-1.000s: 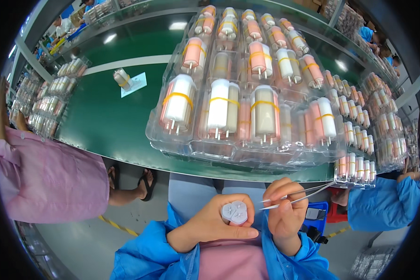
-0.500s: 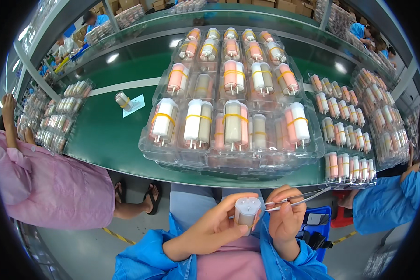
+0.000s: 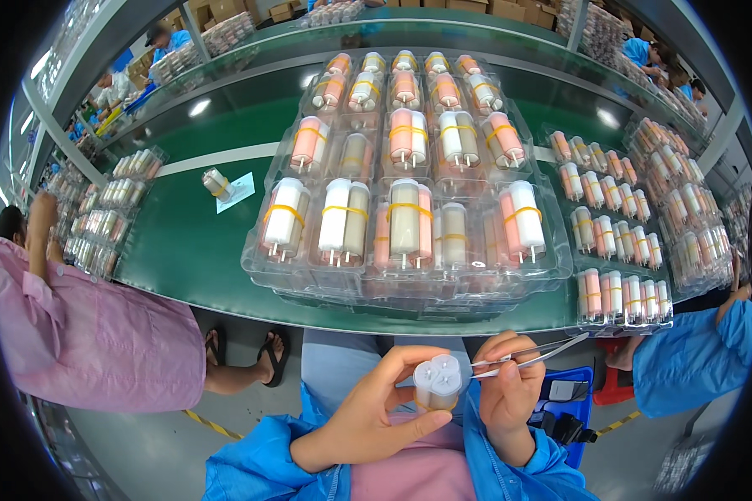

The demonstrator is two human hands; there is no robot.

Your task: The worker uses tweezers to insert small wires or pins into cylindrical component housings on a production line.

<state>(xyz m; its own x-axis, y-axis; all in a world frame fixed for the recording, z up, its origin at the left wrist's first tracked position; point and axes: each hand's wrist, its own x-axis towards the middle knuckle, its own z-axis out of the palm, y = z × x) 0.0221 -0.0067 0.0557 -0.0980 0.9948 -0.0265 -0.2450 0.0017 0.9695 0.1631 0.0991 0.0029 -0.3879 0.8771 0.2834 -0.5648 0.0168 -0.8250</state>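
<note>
A long green worktop (image 3: 184,242) runs across a factory hall, with other workers in blue and pink seated along both sides. Clear plastic trays (image 3: 405,225) sit stacked at its near edge, holding bundles of pale and pink tubes bound with yellow bands; smaller trays of tubes (image 3: 622,292) stand to the right. Below the worktop edge, over the lap, the left hand (image 3: 376,413) is clamped round a bundle of three white tubes (image 3: 437,382), end faces turned up toward the camera. The right hand (image 3: 505,397) is closed on a pair of metal tweezers (image 3: 530,357), tips lying just beside the bundle's top, apparently touching its rim. Compared with half a second ago the bundle has been tilted upright so its ends face upward, and the tweezers have come closer. Judgement: the ends are now presented for fine work or checking with the tweezers. One single bundle (image 3: 217,184) lies apart on a paper slip far left.
</note>
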